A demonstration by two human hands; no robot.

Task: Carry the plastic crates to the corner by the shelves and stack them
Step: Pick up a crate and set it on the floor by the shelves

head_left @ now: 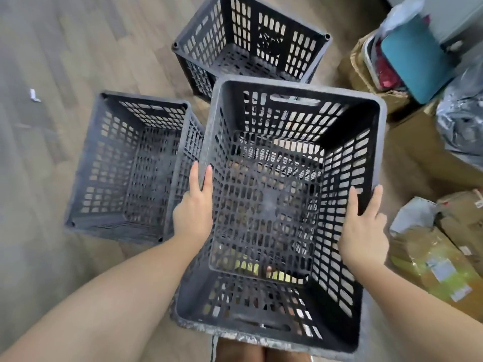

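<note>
Head view: wood-plank floor (pixel 65 48); cardboard boxes (pixel 431 257) and bagged goods (pixel 460 121) crowd the right side. Two empty black crates rest on the floor, one at left (pixel 125 165), one far centre (pixel 251 40). A third crate (pixel 287 205) is held near centre. Left hand (pixel 194 207) and right hand (pixel 363 231) clasp its opposite rims, thumbs inside, fingers outside.

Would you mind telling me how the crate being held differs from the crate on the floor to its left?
The held crate is gripped on both side rims by the left hand and right hand; the left floor crate is untouched. The held crate is raised and looks larger in view; the left floor crate rests on the wooden floor. Both are dark, perforated, open-topped and empty.
</note>
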